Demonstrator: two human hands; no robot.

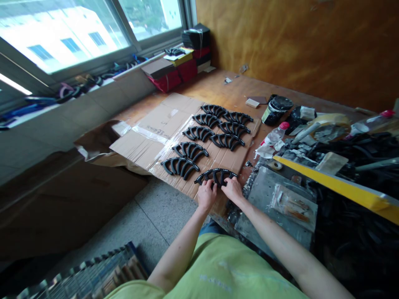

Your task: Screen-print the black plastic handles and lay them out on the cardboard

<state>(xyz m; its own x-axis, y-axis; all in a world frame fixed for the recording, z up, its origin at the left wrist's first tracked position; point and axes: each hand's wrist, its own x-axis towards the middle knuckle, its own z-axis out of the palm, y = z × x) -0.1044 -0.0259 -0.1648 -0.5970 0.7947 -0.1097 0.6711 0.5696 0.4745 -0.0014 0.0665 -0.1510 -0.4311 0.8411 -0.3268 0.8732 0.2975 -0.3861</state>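
At the near edge of the cardboard sheet [183, 118], a fan-shaped row of curved black strips [220, 174] lies between my two hands. My left hand [207, 194] has its fingers bent around the lower left of this row. On the row's right end, my right hand [232, 189] rests with curled fingers, gripping it. Several similar fans of black strips lie in two columns beyond, such as a nearby one [181, 166] at left and another [228, 141] farther back. What exactly the fingertips pinch is partly hidden.
Right of the cardboard stand a black-smeared tub [276, 110], a plastic bottle with a red cap [277, 135] and a tape roll [330, 124]. A yellow-edged bin [339, 185] holds black pieces. Stacked red and black bundles [174, 77] sit by the window.
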